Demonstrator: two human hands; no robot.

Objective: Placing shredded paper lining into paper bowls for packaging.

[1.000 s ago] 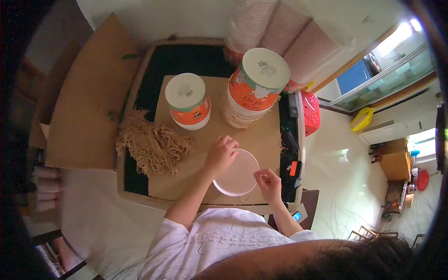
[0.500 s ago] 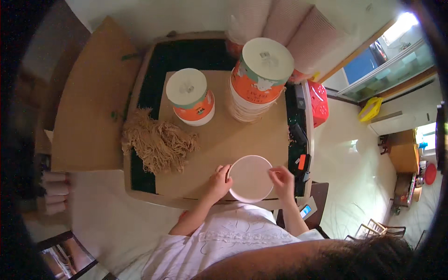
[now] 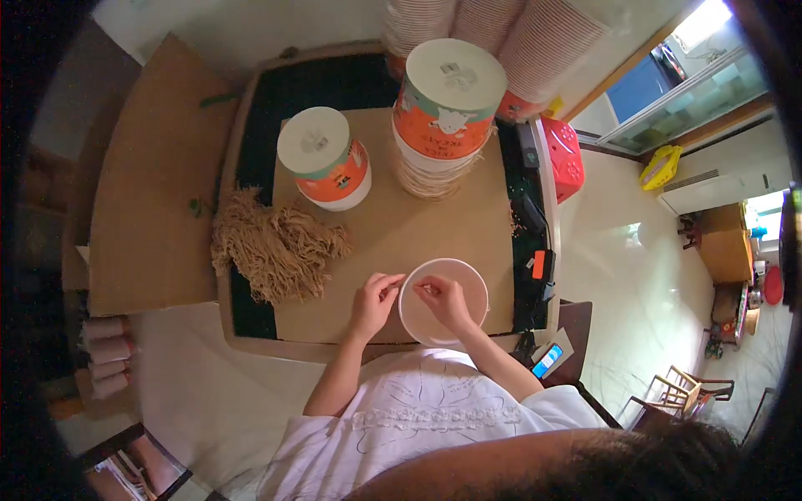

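Observation:
A round white paper bucket (image 3: 470, 294) sits at the near edge of the table, its open mouth facing up. My left hand (image 3: 373, 307) is beside its left rim, thumb and fingertips pinched together. My right hand (image 3: 447, 302) reaches over the mouth, fingertips also pinched, close to the left rim. Something small and pale shows at the right fingertips, too small to name; what the left fingers pinch is hidden. Left of my hands lies a loose bundle of tan twine (image 3: 280, 246).
An upside-down orange, green and white bucket (image 3: 338, 179) stands beyond the twine. Right of it rises a taller upside-down bucket stack (image 3: 447, 117) with cords round its lower part. Cardboard (image 3: 393, 242) covers the tabletop; black devices (image 3: 535, 213) line its right edge, near a red stool (image 3: 561, 159).
My right hand has moved left from the bucket's right rim to over its mouth, near the left rim. My left hand has shifted slightly left and up. The whole view has shifted a little.

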